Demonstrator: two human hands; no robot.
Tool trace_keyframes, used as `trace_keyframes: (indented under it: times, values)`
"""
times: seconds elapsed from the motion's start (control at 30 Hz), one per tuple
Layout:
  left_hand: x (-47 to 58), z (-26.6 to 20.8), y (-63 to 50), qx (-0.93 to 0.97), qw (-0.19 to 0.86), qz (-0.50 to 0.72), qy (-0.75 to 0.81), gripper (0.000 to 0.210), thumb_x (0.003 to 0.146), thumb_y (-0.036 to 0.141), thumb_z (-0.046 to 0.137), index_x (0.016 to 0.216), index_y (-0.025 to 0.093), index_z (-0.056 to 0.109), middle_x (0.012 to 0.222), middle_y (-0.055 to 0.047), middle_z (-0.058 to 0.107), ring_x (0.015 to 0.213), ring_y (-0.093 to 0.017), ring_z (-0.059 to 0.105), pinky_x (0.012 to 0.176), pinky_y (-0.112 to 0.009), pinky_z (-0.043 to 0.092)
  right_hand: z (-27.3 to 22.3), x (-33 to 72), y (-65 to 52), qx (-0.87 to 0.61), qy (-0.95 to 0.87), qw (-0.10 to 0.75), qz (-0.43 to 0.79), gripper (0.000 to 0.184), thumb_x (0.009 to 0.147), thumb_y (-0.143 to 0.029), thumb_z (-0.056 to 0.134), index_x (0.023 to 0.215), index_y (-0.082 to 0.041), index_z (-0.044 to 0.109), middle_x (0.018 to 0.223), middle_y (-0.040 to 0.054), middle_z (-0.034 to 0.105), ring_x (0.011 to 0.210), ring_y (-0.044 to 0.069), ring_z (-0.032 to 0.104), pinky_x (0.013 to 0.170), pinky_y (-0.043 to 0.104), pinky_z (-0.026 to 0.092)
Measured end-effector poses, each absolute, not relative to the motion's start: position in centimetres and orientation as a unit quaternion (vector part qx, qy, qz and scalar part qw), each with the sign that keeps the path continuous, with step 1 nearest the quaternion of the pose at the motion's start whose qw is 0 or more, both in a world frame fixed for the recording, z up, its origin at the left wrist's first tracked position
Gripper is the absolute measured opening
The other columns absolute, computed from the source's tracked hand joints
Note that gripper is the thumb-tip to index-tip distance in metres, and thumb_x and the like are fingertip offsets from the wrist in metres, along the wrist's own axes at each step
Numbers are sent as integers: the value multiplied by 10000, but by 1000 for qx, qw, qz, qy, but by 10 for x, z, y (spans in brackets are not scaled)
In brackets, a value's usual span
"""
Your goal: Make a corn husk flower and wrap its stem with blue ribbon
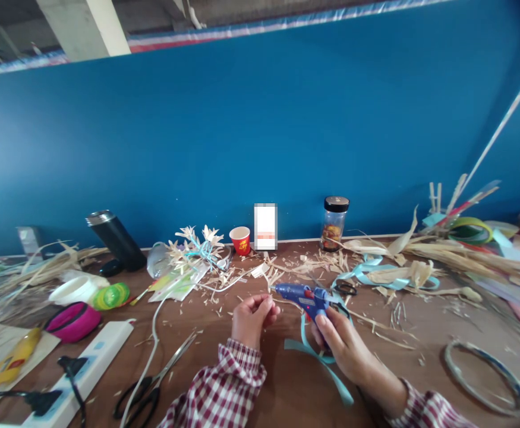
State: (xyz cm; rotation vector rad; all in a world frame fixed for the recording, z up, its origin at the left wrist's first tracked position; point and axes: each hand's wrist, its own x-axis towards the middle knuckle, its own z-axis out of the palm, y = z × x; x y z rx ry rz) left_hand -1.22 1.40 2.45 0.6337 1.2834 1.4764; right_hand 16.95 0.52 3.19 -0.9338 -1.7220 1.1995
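My right hand (342, 345) is wrapped round the handle of a blue hot glue gun (306, 297), whose nozzle points left. Just beyond that nozzle, my left hand (253, 318) is closed in a pinch. Whatever sits between its fingertips is too small to make out. A light blue ribbon (331, 375) trails on the brown table (286, 395) below the glue gun. Black-handled scissors (155, 383) lie partly spread to the left of my left sleeve. Behind my hands, pale husk scraps (286, 267) are scattered about.
Husk flowers (197, 246), a red paper cup (240, 241) and a lidded jar (334, 223) stand along the blue partition (260, 131). On the left are a black flask (116, 241) and a power strip (88, 368). Husk strips (447, 252) and a wrapped ring (487, 377) lie right.
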Motion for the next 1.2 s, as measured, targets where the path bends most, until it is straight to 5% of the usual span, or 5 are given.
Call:
trace_keyframes:
  times: [1.2]
  values:
    - [-11, 29, 14, 235, 550, 624, 503, 269, 566, 297, 765, 717, 111, 644, 579, -5, 631, 526, -86, 599, 470, -148, 478, 30, 170, 5, -375, -674, 407, 489, 356, 910, -455, 313, 711, -179, 418, 548, -41, 428, 481, 82, 376, 478, 219, 313]
